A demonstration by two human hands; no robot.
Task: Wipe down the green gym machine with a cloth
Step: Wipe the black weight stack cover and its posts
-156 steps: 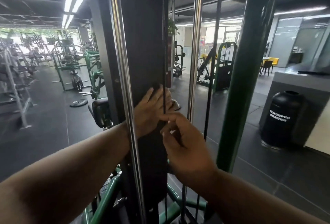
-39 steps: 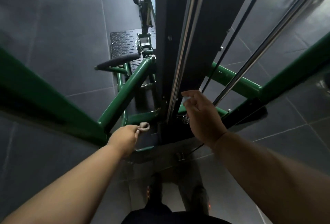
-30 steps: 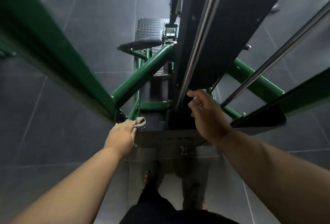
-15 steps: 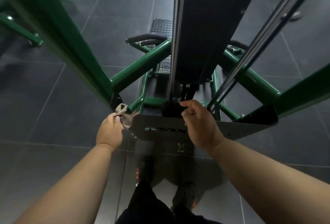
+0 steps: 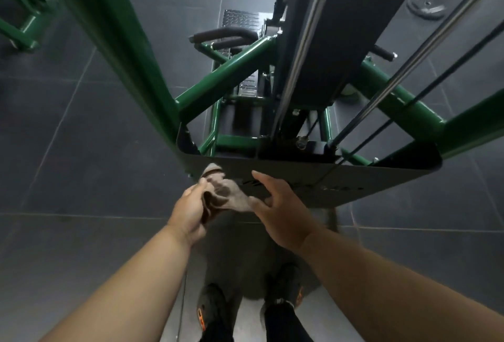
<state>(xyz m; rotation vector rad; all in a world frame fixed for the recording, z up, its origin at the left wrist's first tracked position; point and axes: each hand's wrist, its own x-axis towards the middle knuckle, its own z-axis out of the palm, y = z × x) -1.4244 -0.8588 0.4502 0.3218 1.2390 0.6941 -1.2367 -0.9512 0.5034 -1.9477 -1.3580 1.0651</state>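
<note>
Head view: left hand (image 5: 191, 212) grips cloth (image 5: 226, 194); right hand (image 5: 281, 211) fingers spread; plate (image 5: 381, 178) lettering unreadable.

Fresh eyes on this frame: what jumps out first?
Bottom centre, the left hand grips a crumpled grey cloth against the black base plate, with the right hand reaching to its edge. Thick green frame tubes slant across the upper left, and chrome guide rods run up the middle.

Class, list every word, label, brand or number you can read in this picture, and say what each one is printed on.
Nothing can be read for certain.
Black base plate: dark lettering cut across its face, too blurred and partly hidden by the right hand to read.
Cloth, green frame, floor tiles: no text visible.
</note>
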